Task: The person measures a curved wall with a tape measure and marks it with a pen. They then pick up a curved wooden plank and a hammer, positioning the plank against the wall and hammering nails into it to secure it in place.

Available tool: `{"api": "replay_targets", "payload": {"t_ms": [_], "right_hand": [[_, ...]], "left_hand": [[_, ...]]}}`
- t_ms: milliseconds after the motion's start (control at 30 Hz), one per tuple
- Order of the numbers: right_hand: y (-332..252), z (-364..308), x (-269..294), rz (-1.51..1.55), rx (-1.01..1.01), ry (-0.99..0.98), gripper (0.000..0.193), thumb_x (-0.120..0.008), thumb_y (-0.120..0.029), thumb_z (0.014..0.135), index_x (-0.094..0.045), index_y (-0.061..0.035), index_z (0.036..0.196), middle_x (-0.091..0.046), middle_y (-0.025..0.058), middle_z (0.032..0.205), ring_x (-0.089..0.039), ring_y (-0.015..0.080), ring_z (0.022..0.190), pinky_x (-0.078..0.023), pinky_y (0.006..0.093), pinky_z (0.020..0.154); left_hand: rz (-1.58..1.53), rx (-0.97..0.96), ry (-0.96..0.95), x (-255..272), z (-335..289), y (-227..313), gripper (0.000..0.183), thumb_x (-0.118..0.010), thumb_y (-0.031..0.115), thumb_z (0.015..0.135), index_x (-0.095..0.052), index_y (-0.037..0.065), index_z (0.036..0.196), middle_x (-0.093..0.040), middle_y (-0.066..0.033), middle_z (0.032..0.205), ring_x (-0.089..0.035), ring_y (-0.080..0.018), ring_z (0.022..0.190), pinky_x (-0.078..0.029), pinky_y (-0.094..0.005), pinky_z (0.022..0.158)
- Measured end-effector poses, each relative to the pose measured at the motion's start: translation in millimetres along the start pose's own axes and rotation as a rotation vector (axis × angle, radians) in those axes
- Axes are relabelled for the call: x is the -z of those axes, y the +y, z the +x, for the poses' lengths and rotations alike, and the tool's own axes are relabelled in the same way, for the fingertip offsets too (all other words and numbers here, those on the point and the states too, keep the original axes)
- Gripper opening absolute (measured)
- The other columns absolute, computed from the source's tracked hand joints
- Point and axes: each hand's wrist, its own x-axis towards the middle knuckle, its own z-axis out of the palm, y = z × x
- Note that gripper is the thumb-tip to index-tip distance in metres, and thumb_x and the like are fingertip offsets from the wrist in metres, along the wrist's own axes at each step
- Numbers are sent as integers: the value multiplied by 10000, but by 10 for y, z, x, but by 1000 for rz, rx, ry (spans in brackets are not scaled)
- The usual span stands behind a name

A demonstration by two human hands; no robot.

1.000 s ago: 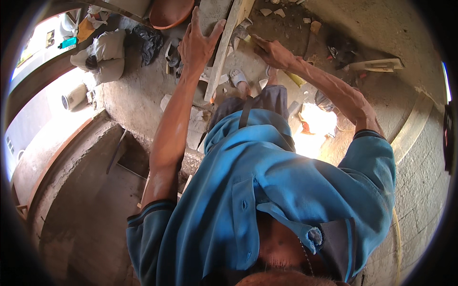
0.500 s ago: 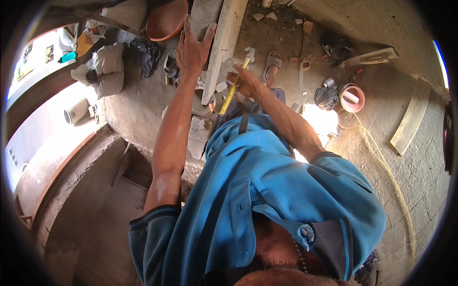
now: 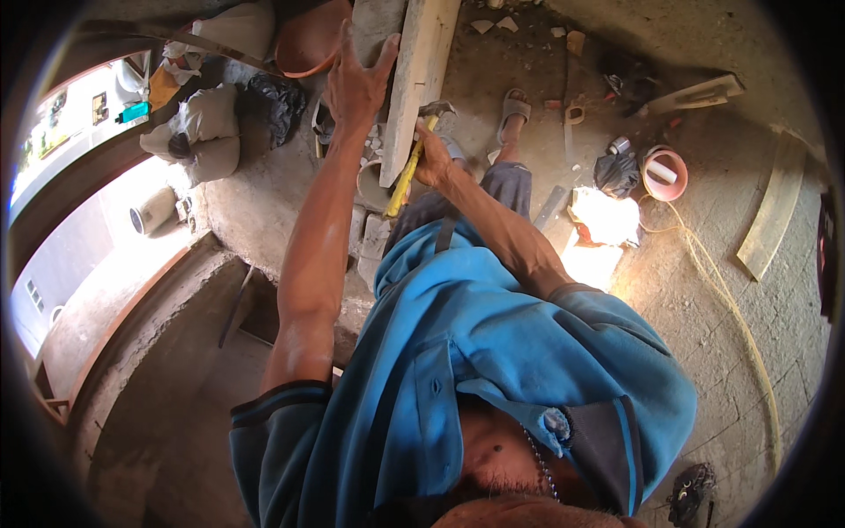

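My left hand (image 3: 356,88) reaches up at the far left of a pale wooden plank (image 3: 419,66). Its fingers are spread and rest against a grey, flat surface (image 3: 376,31) beside the plank. My right hand (image 3: 433,160) is closed round a hammer with a yellow handle (image 3: 402,187). The metal hammer head (image 3: 437,108) lies close by the plank's right side; whether it touches cannot be told. The handle's end points back toward my body.
A reddish-brown basin (image 3: 308,40) stands beyond my left hand, near a black plastic bag (image 3: 277,106) and a pale sack (image 3: 207,132). At the right are a pink bucket (image 3: 666,187), a yellowish rope (image 3: 717,290) and a loose board (image 3: 767,207). Rubble dots the floor.
My right hand has swung the hammer left, up to the plank's side. My left hand stays spread in about the same place. The view has shifted slightly.
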Motion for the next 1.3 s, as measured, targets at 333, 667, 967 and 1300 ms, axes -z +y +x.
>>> {"api": "replay_targets", "payload": {"t_ms": [333,667,967,1300], "right_hand": [[-28,57,-58,-180,-25,61,524,-386,-562,1019,-599,-100,1144,-680,76,959,-675,235,802,-598,434,754],[-7,193,-87,-291,24,-27,648,-319,-610,1012,-539,-62,1279,-659,112,1122,-670,281,962,-561,480,890],[23,255,226,-289,45,-5,644,-302,-576,1029,-514,-41,1317,-655,127,1153,-680,285,959,-594,471,841],[16,229,117,-210,-2,46,607,-319,-579,1026,-588,-71,1222,-693,109,1017,-699,236,824,-620,401,700]], "left_hand": [[-4,7,-10,30,0,6,930,-614,655,829,-365,55,1495,-550,-266,1359,-557,-420,1227,-450,-463,1000],[-10,-15,-2,69,46,4,915,-624,629,842,-365,39,1491,-555,-281,1339,-555,-427,1220,-445,-475,998],[-14,-39,25,-29,-25,-2,928,-619,643,837,-357,46,1498,-564,-276,1333,-555,-427,1224,-445,-483,1002],[-6,-5,-18,-13,-93,-38,917,-615,645,840,-369,55,1497,-548,-270,1359,-536,-424,1250,-416,-476,1033]]}}
